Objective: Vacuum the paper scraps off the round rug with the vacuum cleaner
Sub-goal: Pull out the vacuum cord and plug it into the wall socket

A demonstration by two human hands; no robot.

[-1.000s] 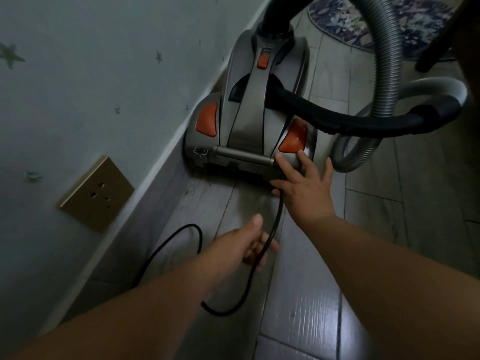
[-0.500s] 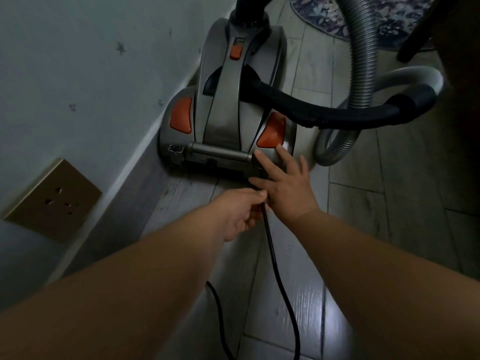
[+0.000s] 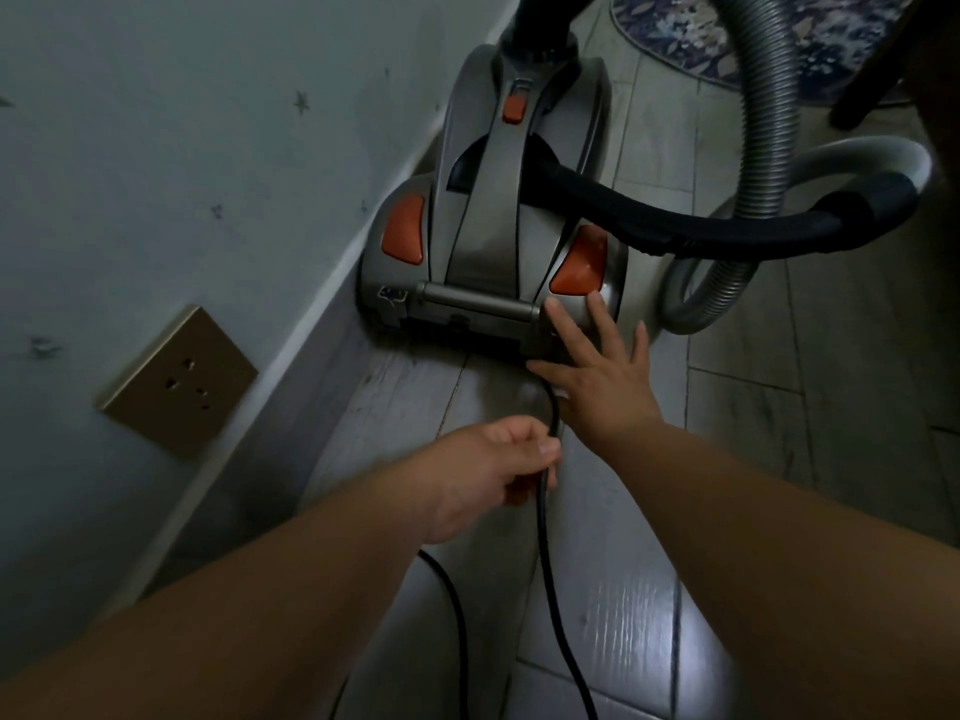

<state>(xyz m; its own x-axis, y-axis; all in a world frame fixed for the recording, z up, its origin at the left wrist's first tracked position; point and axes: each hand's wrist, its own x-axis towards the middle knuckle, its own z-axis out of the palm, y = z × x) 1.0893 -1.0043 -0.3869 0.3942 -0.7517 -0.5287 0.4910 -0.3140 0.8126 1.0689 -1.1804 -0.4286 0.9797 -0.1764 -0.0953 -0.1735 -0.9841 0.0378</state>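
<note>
A grey canister vacuum cleaner (image 3: 498, 220) with orange buttons stands on the floor against the wall. Its ribbed grey hose (image 3: 763, 96) loops to the right, with a black handle tube (image 3: 675, 226) lying across the body. My right hand (image 3: 597, 371) rests flat, fingers spread, on the vacuum's near right corner. My left hand (image 3: 488, 475) is closed around the black power cord (image 3: 545, 553), which runs out from the vacuum's rear and trails down the floor. The patterned round rug (image 3: 691, 33) lies at the top, partly hidden by the hose.
A brass wall socket (image 3: 176, 381) sits low on the pale wall at the left. A dark furniture leg (image 3: 872, 80) stands at the top right beside the rug. The floor is grey wood-look tile (image 3: 753, 459).
My left hand went forward to the cord at the vacuum's rear, closed on it and drew back toward me, pulling cord out. My right hand stayed pressed on the vacuum.
</note>
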